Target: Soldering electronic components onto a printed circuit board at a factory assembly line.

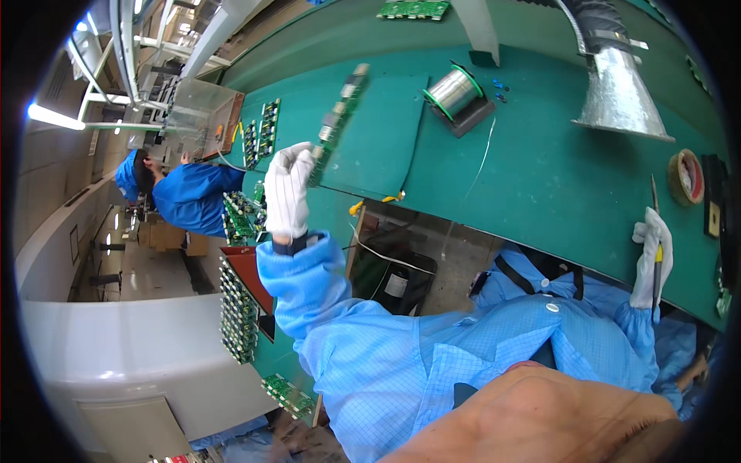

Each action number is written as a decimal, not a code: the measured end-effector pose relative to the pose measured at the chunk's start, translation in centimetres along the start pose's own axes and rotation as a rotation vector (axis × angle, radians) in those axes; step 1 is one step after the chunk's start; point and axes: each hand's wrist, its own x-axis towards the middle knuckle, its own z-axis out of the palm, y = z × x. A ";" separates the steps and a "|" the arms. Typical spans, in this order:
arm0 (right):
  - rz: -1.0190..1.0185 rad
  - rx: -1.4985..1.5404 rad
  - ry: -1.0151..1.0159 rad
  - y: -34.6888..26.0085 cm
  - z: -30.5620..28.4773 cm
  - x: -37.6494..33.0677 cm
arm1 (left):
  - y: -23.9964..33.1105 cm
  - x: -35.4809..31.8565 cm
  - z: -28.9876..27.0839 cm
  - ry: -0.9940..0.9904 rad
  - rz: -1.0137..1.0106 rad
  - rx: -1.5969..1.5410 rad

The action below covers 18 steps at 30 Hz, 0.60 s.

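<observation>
circuit board (336, 119) in left hand (289, 189), soldering iron (658, 256) in right hand (647, 262)

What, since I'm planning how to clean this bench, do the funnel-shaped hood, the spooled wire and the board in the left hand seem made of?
Hood: probably bare sheet metal, given its mottled silver shine.
Wire: likely metal too, smooth and silvery, its wound surface catching the light.
Board: perhaps coated plastic laminate, judging by its green colour; blur leaves its finish open.

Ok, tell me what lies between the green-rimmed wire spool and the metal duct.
In the head view, a few small blue parts lie between them, nearer the spool than the duct.
</observation>
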 end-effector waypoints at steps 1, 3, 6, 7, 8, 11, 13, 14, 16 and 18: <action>0.008 0.002 -0.042 0.3 -0.5 -0.1 | 1.6 -0.7 0.7 -0.109 -0.014 -0.088; 0.006 -0.041 -0.038 -0.4 -0.5 -0.2 | 6.1 -1.4 2.5 -0.361 -0.053 -0.211; -0.097 -0.097 -0.084 -1.5 0.0 -0.1 | 10.0 -2.8 6.7 -0.662 -0.025 -0.365; -0.160 -0.052 -0.099 -2.6 0.4 -0.2 | 11.0 -2.7 8.8 -0.772 0.016 -0.364; -0.329 -0.078 -0.136 -2.7 0.4 -0.1 | 12.0 -2.7 10.9 -0.883 0.061 -0.363; -0.491 -0.045 -0.056 -3.7 0.9 0.2 | 15.1 -3.8 17.1 -0.994 0.197 -0.290; -0.432 -0.006 0.021 -4.4 0.5 0.3 | 16.4 -5.5 20.5 -0.918 0.340 -0.246; -0.424 -0.033 0.039 -4.0 -0.4 0.4 | 16.6 -6.3 21.6 -0.943 0.353 -0.263; -0.359 -0.178 0.004 -3.0 -1.9 0.3 | 17.0 -7.4 23.5 -0.776 0.579 -0.233; -0.330 -0.184 0.032 -3.1 -2.5 0.0 | 16.9 -7.8 24.4 -0.737 0.661 -0.178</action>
